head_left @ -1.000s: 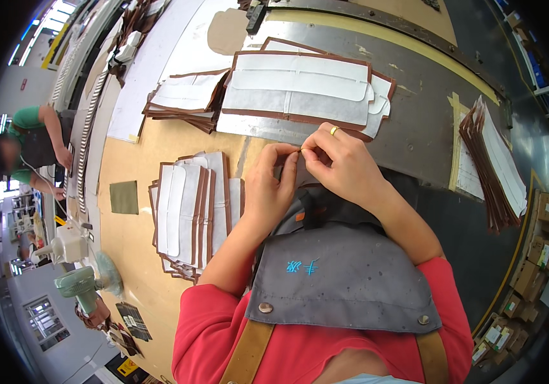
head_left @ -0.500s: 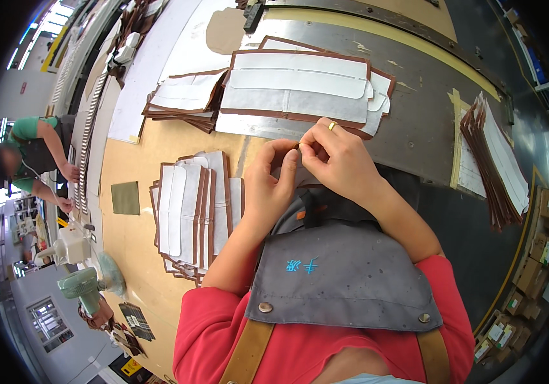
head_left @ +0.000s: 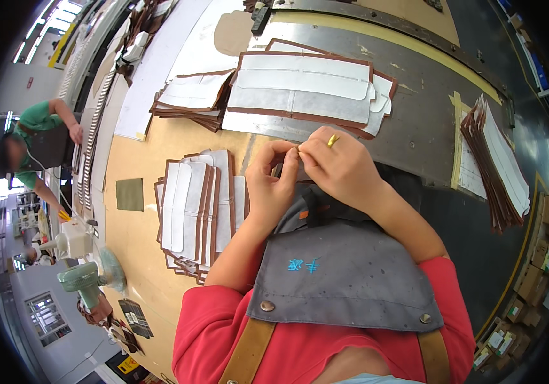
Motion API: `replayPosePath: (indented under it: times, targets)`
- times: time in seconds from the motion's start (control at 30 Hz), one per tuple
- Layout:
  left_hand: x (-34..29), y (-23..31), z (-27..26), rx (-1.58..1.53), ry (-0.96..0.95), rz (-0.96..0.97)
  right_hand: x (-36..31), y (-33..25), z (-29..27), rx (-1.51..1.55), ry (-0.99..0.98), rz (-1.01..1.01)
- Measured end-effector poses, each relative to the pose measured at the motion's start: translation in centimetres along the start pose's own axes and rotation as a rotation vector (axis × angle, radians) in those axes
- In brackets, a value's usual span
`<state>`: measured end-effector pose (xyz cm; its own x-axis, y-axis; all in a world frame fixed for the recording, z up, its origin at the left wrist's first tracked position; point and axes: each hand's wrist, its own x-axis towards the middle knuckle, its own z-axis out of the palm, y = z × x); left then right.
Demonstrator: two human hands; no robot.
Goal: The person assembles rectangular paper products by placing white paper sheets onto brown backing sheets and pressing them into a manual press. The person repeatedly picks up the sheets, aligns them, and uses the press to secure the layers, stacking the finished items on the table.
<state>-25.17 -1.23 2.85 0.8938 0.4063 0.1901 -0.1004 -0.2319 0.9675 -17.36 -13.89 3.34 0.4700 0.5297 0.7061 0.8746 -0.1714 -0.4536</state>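
Head view: person seated at a long workbench [head_left: 415, 121], both hands raised together just above the apron bib.
Workbench: grey metal strip beyond, tan board nearer; carries several stacks of flat pieces.
Apron [head_left: 345, 272]: grey bib with tan straps over a red shirt, directly below the hands.
Far stack [head_left: 303, 89]: wide white panels edged in brown, lying crosswise just beyond the hands.
Near stack [head_left: 197, 211]: narrower white-and-brown pieces fanned out, just beside the left forearm.
Right stack [head_left: 495, 163]: similar pieces, well apart on the right.
Right hand [head_left: 341, 169]: knuckles up, ring on one finger, fingertips pinched closed against those of the left hand.
Left hand [head_left: 273, 182]: palm turned inward, thumb and forefinger pinched closed at the same spot.
Small item [head_left: 298, 150]: something tiny caught between the two pinches; its kind and long axis cannot be told. It sits at the fingertips of both hands, neither nearer.
Co-worker [head_left: 38, 137]: green shirt, far left, at another bench.
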Motion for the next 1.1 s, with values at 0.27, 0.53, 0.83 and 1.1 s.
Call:
replayPosePath:
  times: [0.27, 0.53, 0.83, 1.1]
  targets:
    - [0.6, 1.6, -0.8, -0.154, -0.089, -0.035, 0.8, -0.1, -2.6, 0.773, -0.275, 0.685]
    - [0.3, 1.9, -1.0, -0.121, -0.150, -0.115, 1.1, 0.2, -2.6, 0.981, -0.258, 0.808]
    - [0.2, 1.6, -0.6, -0.165, -0.149, -0.109, 0.6, 0.0, -1.9, 0.891, -0.214, 0.727]
    - [0.7, 1.8, -0.2, -0.190, -0.117, -0.148, 0.8, -0.3, -1.3, 0.790, -0.121, 0.647]
